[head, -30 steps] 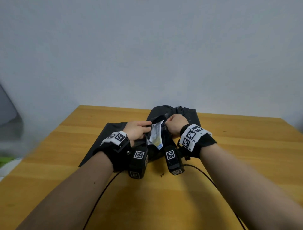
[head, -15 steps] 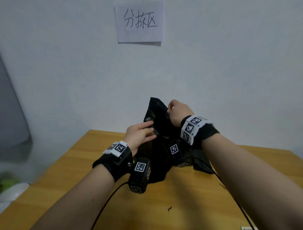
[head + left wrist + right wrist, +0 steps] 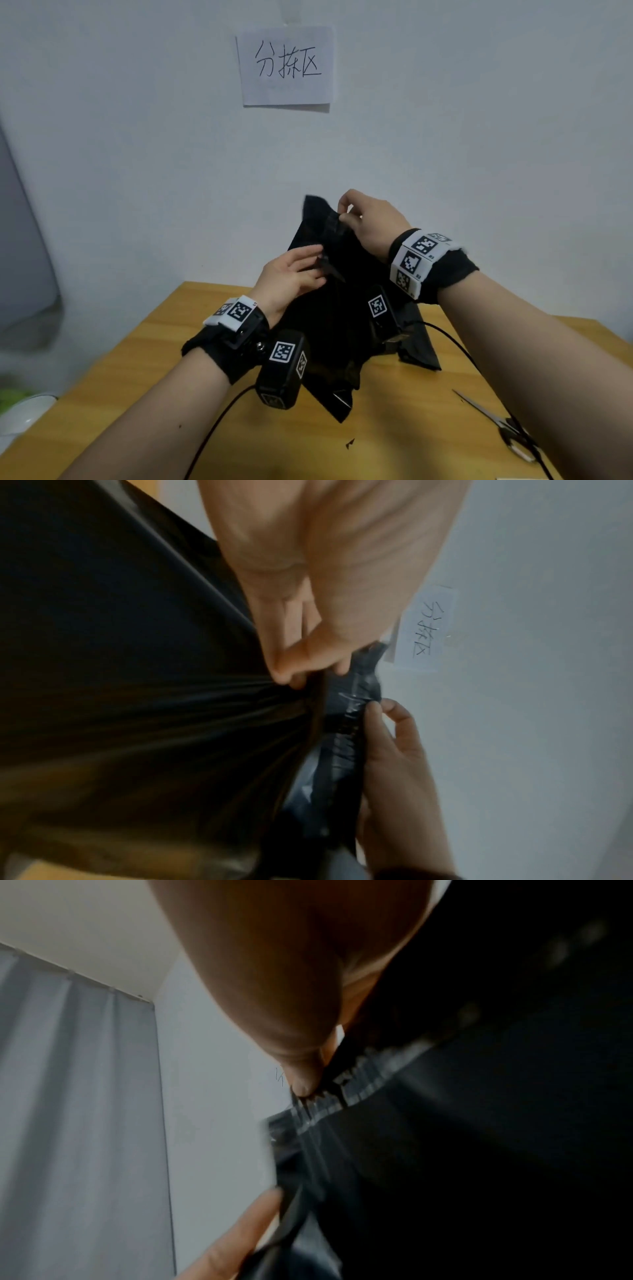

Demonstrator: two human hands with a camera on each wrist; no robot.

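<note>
The left hand [image 3: 287, 277] pinches the side edge of the black bag [image 3: 329, 325] and the right hand [image 3: 371, 222] pinches its top, holding it up over the counter [image 3: 394, 428]. Only the left wrist view shows its glossy seal strip [image 3: 356, 704]. Only the head view shows the scissors [image 3: 496, 421] and the wall sign [image 3: 286, 66].

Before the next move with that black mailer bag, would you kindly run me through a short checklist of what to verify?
1. Left hand grip: fingers and thumb pinch one side of the black mailer bag near its mouth: ok.
2. Right hand grip: fingertips pinch the bag's top edge, higher up: ok.
3. Bag lifted off the wooden table: its lower corner hangs close to the surface: cannot tell.
4. Contents visible and secure: the inside is dark: cannot tell.
5. Scissors out of the way: they lie on the table to the right, apart from the bag: ok.
</note>
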